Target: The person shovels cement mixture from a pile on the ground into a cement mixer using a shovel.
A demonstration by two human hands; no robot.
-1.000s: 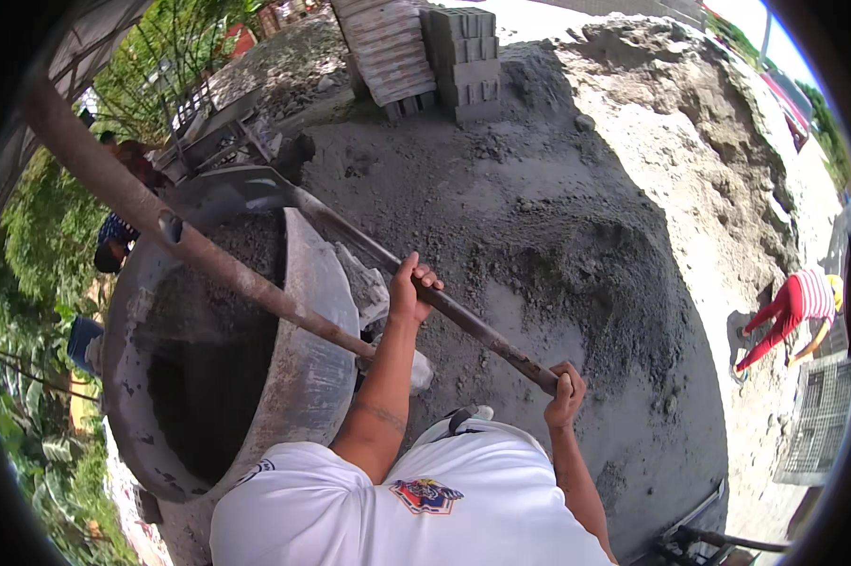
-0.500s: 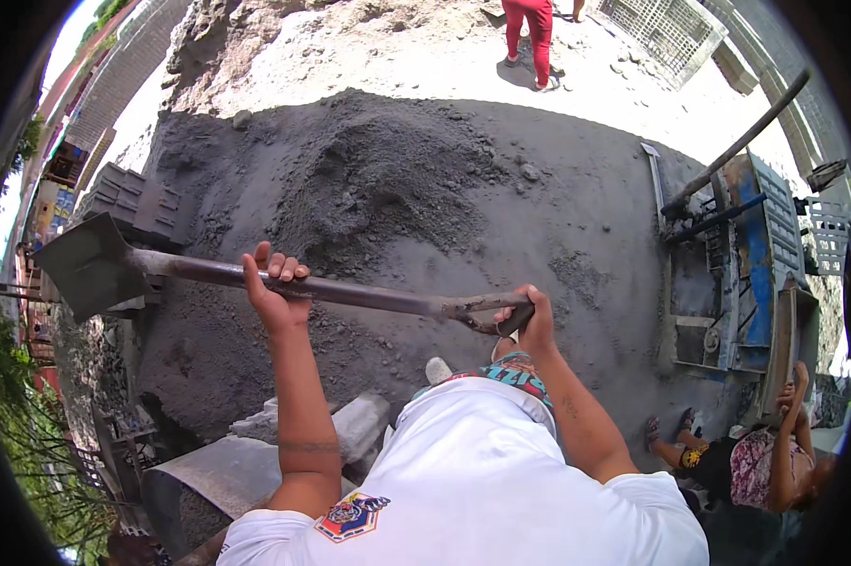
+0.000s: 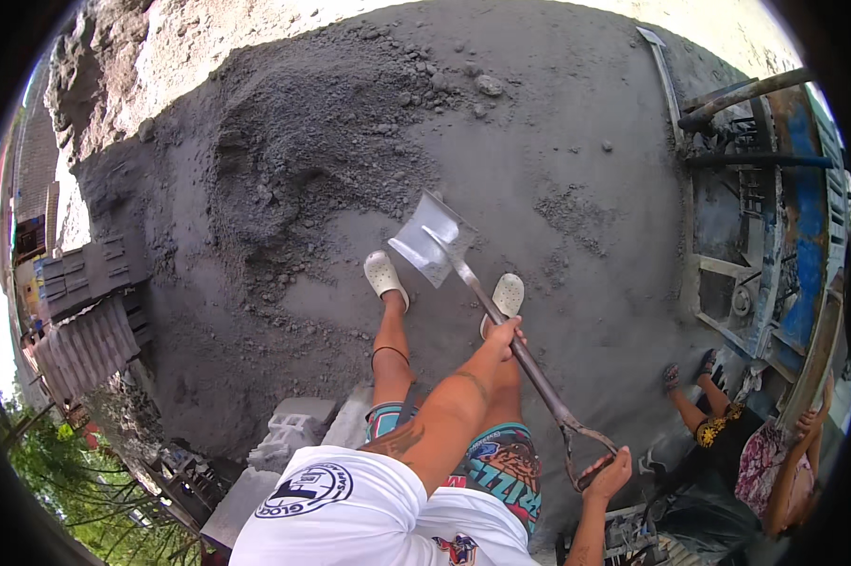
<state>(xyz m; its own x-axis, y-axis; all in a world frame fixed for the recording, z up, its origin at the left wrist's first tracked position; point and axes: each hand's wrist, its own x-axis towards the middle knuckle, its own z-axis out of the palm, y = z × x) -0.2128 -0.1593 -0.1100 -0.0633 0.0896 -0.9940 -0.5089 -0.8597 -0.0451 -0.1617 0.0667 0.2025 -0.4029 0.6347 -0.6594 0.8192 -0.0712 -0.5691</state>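
A long shovel (image 3: 537, 379) slants across in front of me, its square metal blade (image 3: 433, 240) low over the grey ground, between and just ahead of my feet. My left hand (image 3: 506, 338) is wrapped around the middle of the shaft. At the near end, my right hand (image 3: 608, 474) grips the D-shaped handle. The blade looks bare, with no material on it. Beyond it and to the left rises a heap of dark grey gravelly sand (image 3: 303, 151).
My feet wear pale clogs (image 3: 507, 295). A metal-framed machine with blue panels (image 3: 803, 226) and protruding bars stands at right. Nearby, at lower right, is another person (image 3: 770, 462). Concrete blocks (image 3: 289, 434) lie by my left leg; corrugated sheeting (image 3: 91, 349) is farther left.
The shovel has swung from raised and nearly level, blade far left, down to a diagonal with its blade by my feet. Both hands kept hold. My view has tilted downward.
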